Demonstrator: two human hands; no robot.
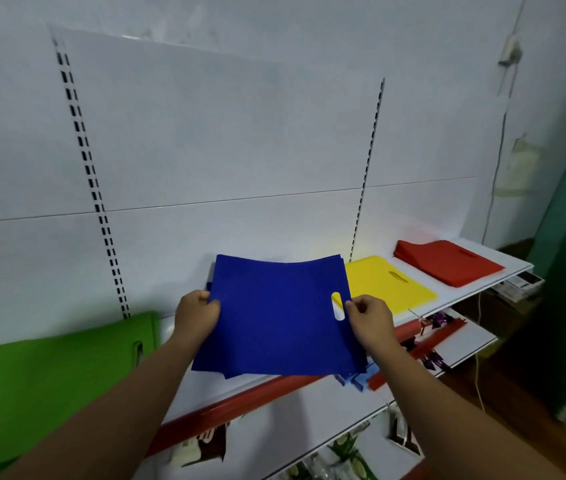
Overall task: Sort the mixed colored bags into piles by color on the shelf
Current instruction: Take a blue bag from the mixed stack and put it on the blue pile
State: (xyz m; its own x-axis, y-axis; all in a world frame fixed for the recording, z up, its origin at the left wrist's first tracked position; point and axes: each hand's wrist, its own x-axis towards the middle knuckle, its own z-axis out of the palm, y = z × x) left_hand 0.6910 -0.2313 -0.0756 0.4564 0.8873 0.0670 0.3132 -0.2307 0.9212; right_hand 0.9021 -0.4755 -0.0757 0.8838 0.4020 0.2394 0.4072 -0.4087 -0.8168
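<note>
The white shelf with a red front strip (pixel 250 396) carries the piles in a row from left to right. The stack of flat green non-woven fabric bags (pixel 49 386) lies at the left end.

The stack of flat blue non-woven fabric bags (pixel 274 320) is held between the two hands, in the gap between the green stack and the flat yellow fabric bags (pixel 388 282). The blue stack tilts up toward the wall, its near edge overhangs the red strip, and its far edge bows. Whether the far edge touches the shelf cannot be determined. The pile of folded red fabric bags (pixel 447 261) lies at the right end, just beyond the yellow bags.

The left hand (pixel 196 315) pinches the left edge of the blue stack, fingers (pixel 212 303) curled over it. The right hand (pixel 369 320) pinches the right edge beside the die-cut oval handle slot (pixel 337 306). Both hands are equally near.

Judgement: the set-down spot lies directly below and ahead of the fingers. The slot side faces right, matching the yellow bags. The material is thin, matte and limp, and the lower sheets are fanned, so squaring the edges is advisable.
</note>
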